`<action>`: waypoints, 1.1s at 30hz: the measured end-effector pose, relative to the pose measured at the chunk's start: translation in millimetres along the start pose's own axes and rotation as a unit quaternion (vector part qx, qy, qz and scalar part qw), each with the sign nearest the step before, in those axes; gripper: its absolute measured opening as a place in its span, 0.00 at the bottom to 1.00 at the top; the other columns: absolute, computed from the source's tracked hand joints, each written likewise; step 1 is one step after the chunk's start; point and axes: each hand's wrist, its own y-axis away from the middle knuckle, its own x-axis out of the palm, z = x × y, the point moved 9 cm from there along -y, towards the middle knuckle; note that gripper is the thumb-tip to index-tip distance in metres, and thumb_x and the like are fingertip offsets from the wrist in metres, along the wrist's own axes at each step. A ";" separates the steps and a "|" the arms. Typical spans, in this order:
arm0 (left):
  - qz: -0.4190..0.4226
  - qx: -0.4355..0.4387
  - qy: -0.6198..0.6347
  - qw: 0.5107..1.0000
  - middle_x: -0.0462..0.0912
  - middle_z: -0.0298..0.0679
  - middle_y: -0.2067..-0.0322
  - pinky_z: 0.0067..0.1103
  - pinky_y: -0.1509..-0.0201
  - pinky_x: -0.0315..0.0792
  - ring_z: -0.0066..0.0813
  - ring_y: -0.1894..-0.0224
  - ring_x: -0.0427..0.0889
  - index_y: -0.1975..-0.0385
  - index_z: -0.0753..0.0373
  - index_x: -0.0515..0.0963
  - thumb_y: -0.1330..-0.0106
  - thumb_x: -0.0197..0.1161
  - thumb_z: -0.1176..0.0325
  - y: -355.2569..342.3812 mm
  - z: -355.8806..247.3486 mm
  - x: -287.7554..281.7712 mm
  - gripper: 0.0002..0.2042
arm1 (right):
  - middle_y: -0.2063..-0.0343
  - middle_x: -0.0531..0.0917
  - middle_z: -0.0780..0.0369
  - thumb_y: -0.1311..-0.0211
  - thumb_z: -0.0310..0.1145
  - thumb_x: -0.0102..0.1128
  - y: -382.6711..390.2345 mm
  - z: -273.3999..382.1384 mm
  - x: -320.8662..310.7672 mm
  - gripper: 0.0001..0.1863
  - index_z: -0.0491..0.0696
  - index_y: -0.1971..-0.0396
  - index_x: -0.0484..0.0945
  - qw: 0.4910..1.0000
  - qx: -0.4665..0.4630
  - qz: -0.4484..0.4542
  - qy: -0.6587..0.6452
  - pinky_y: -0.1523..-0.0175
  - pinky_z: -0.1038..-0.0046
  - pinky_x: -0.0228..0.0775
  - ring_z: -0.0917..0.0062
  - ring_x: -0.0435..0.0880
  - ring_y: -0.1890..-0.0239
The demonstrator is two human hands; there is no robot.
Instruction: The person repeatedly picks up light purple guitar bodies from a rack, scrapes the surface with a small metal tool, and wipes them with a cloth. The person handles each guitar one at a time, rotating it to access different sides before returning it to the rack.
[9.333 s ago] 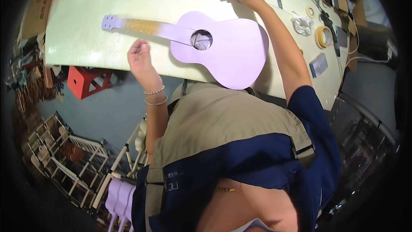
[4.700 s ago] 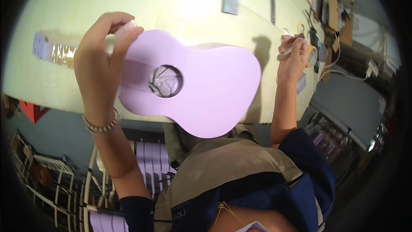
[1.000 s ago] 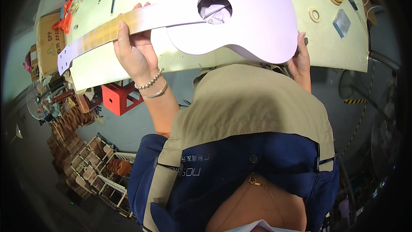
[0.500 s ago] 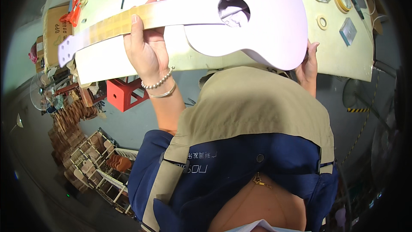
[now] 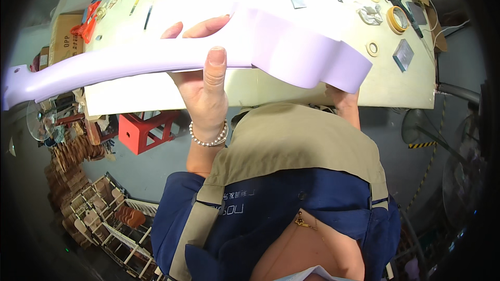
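Note:
A pale purple ukulele (image 5: 291, 54) is held above the near part of the table, its headstock pointing left. Its side and the back of its neck face me; the soundhole and fretboard are out of sight. My left hand (image 5: 200, 91) is closed around the neck close to the body, the thumb on the near side and fingertips showing past the far edge. At the right, lower end of the body, my right hand (image 5: 344, 100) supports it from beneath, its fingers mostly hidden behind the body.
On the pale table (image 5: 135, 93) are a yellow tape roll (image 5: 397, 20), a smaller tape roll (image 5: 372, 49), a grey block (image 5: 403, 55), crumpled white material (image 5: 370, 14) and a black corded tool (image 5: 403, 5). Below stand a red stool (image 5: 143, 132) and a rack of wooden parts (image 5: 112, 218).
The ukulele has rolled over from its soundhole face to its side and neck back, shifting left. My left hand now grips nearer the body; my right hand has moved beneath the end.

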 end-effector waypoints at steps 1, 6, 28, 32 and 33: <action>-0.011 -0.001 -0.009 1.000 0.69 0.57 0.55 0.26 0.49 0.66 0.31 0.54 0.72 0.46 0.60 0.53 0.38 0.52 0.66 -0.3 0.4 -1.2 0.23 | 0.66 0.75 0.62 0.42 0.38 0.46 -4.2 -2.9 -0.3 0.15 0.44 0.59 0.69 0.999 0.016 0.038 -0.017 0.63 0.73 0.69 0.74 0.75 0.65; -0.040 -0.033 0.020 0.998 0.69 0.57 0.55 0.25 0.51 0.68 0.31 0.55 0.73 0.46 0.62 0.51 0.38 0.53 0.67 -1.2 11.0 -12.5 0.24 | 0.74 0.74 0.65 0.43 0.37 0.46 -13.5 -5.8 -3.5 0.11 0.47 0.67 0.71 0.982 0.055 0.181 -0.019 0.73 0.77 0.66 0.78 0.73 0.74; 0.178 0.101 -0.102 0.973 0.70 0.49 0.57 0.27 0.49 0.64 0.34 0.54 0.71 0.48 0.66 0.47 0.49 0.63 0.72 -0.9 -35.5 65.8 0.34 | 0.87 0.64 0.71 0.47 0.42 0.50 -9.3 -29.2 -3.8 0.09 0.54 0.79 0.68 0.994 0.080 0.075 0.018 0.82 0.82 0.51 0.85 0.58 0.87; 0.009 0.079 -0.054 0.995 0.70 0.55 0.56 0.29 0.48 0.64 0.36 0.54 0.71 0.45 0.60 0.46 0.39 0.52 0.67 -7.1 -21.3 39.2 0.26 | 0.87 0.66 0.72 0.45 0.41 0.49 11.1 -13.1 4.5 0.08 0.54 0.78 0.69 0.998 0.043 -0.050 0.007 0.82 0.82 0.54 0.85 0.61 0.88; -0.052 0.039 -0.075 0.995 0.69 0.56 0.55 0.30 0.49 0.66 0.36 0.55 0.72 0.44 0.59 0.46 0.37 0.47 0.69 -10.0 -9.6 18.0 0.23 | 0.87 0.67 0.72 0.43 0.41 0.47 3.0 -10.0 2.4 0.08 0.53 0.76 0.69 0.999 0.037 0.020 0.003 0.82 0.82 0.54 0.86 0.61 0.88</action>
